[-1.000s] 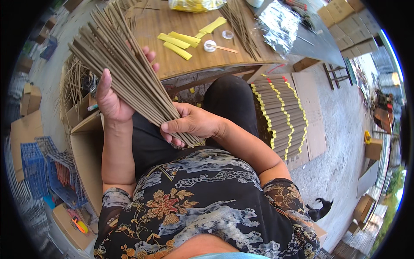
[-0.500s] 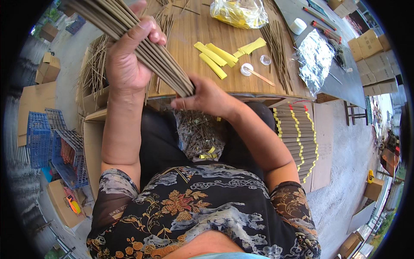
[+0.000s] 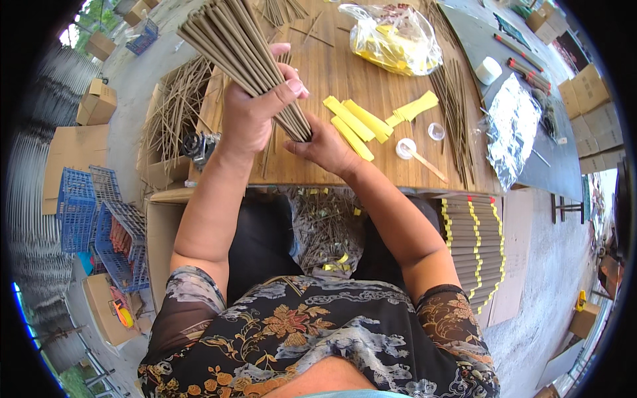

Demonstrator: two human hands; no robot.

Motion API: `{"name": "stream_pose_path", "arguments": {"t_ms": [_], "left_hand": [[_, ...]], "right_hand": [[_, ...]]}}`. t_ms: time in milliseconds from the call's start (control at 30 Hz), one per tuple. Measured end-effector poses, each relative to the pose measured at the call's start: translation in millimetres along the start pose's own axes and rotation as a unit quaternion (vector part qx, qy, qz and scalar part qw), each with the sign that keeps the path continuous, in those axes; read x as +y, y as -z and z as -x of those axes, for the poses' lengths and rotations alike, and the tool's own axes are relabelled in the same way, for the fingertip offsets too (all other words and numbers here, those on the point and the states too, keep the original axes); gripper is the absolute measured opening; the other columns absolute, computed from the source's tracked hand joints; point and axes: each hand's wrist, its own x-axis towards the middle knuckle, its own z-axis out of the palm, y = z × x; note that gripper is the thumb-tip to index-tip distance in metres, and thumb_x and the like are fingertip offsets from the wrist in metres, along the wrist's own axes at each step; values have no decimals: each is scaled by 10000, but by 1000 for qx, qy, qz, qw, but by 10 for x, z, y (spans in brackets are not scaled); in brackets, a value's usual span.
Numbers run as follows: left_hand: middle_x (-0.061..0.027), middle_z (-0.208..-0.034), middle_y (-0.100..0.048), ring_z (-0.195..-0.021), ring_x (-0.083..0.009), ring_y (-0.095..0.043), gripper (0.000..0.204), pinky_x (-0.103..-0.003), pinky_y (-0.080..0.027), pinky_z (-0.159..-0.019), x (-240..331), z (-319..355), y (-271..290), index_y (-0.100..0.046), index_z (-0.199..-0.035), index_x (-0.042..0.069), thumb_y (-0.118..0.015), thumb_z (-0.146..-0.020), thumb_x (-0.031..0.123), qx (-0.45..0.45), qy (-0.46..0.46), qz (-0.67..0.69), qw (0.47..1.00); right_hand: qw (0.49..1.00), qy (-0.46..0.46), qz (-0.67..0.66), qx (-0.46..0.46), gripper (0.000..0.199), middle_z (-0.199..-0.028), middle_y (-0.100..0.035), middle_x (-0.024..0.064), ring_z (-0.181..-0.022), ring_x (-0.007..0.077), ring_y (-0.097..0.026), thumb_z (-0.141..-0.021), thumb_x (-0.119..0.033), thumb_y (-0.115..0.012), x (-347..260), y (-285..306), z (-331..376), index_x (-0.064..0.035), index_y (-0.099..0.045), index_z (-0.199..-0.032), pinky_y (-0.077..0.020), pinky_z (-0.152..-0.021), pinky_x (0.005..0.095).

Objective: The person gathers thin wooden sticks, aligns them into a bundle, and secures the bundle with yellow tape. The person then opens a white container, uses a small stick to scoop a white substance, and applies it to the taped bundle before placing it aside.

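Observation:
A thick bundle of brown incense sticks [image 3: 229, 46] slants over the wooden table, its lower end toward me. Partway up, my left hand [image 3: 255, 113] is closed round it, thumb across the front. My right hand [image 3: 325, 146] cups the bundle's lower end, thumb on the near side, its other fingers partly hidden behind. Just right of that hand lie yellow paper strips [image 3: 358, 123], with a few more fanned out beyond. A small white pot [image 3: 405, 148] with a flat wooden stick [image 3: 430, 166] across it sits farther right, beside a clear round lid [image 3: 436, 131].
Loose sticks [image 3: 458, 109] line the table's right side; more fill a carton [image 3: 182, 109] at left. A plastic bag [image 3: 391, 40] and crumpled foil [image 3: 512, 132] lie at the back and right. Yellow-banded bundles [image 3: 472, 249] rest below right. Blue crates [image 3: 76, 209] stand left.
The bundle has swung more upright, its upper end moving right. My left hand has shifted right along with it. My right hand stays at the lower end. The whole view has shifted slightly.

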Motion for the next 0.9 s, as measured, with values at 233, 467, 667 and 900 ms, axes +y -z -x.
{"name": "stream_pose_path", "arguments": {"t_ms": [233, 467, 667, 900], "left_hand": [[-60, -742, -559, -658, -157, -558, 277, -283, -470, -630, -134, 7, -19, -502, -1028, -11, -605, -772, 19, 69, -2, 30, 997], [-91, -828, -578, -702, -176, -577, 266, -301, -485, -654, 66, -105, 103, -532, -969, 20, -638, -803, 199, 99, 15, 84, 991], [-143, -1055, -573, -929, -226, -568, 431, -361, -473, -805, -100, 163, 284, -469, -1130, -5, -447, -902, 360, 154, 143, 216, 954], [-47, -904, -569, -756, -135, -549, 240, -272, -470, -712, -147, 282, 318, -538, -999, 42, -606, -827, 195, 236, 53, -56, 969]], "right_hand": [[998, 34, -57, 17, 327, -778, -572, 136, -743, 227, -559, -752, -162, -648, 167, -49, -39, -16, -499, -1004, -454, -702, 323], [983, -74, -154, -66, 253, -708, -555, 57, -632, 160, -558, -768, -108, -630, -183, -65, 92, -8, -494, -957, -460, -586, 286], [810, -216, -487, -243, 158, -628, -501, 42, -494, 137, -497, -765, -23, -594, -288, 82, 305, -28, -483, -877, -439, -474, 272], [783, -239, -522, -240, 168, -614, -501, 48, -490, 144, -497, -760, 2, -584, -208, 133, 326, -25, -487, -895, -423, -467, 271]]}}
